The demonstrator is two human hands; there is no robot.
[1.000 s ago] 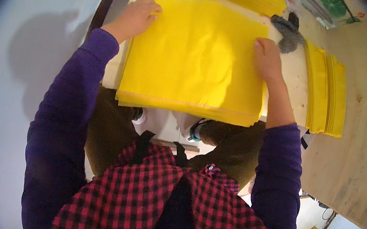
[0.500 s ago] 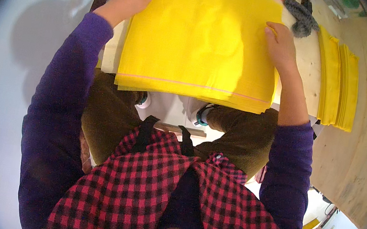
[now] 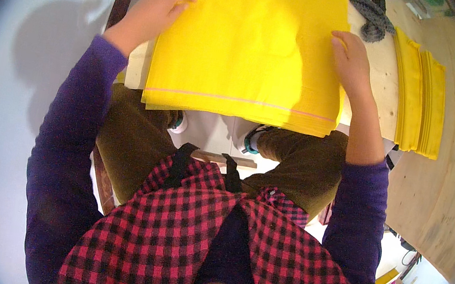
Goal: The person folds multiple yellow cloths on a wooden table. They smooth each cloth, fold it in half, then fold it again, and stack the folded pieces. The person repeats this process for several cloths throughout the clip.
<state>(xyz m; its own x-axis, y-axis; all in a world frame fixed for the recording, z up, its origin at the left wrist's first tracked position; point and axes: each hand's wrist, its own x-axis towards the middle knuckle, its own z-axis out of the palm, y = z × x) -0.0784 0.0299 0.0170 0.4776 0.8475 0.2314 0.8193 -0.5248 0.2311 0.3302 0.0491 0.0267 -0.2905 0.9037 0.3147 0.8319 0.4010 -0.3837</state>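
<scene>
A stack of yellow woven sheets (image 3: 241, 45) lies on a pale wooden board in front of me. A thin pink line runs along its near edge, where several layers show. At its left edge is my left hand (image 3: 162, 9), fingers reaching over the sheets and thumb apart, with nothing seen between them. My right hand (image 3: 353, 60) is by the stack's right edge, its thumb and forefinger parted and holding nothing visible. Whether either hand touches the top sheet I cannot tell.
Two folded yellow bundles (image 3: 429, 103) stand side by side to the right. Beyond my right hand lies a dark grey fuzzy, crossed strip (image 3: 372, 16). A wooden panel (image 3: 436, 189) spans the right side, and a pale wall (image 3: 11, 111) the left. My knees are below the board.
Both hands have loosened from the edges of the stack. My left hand has shifted slightly left and nearer to me; my right thumb and forefinger have parted.
</scene>
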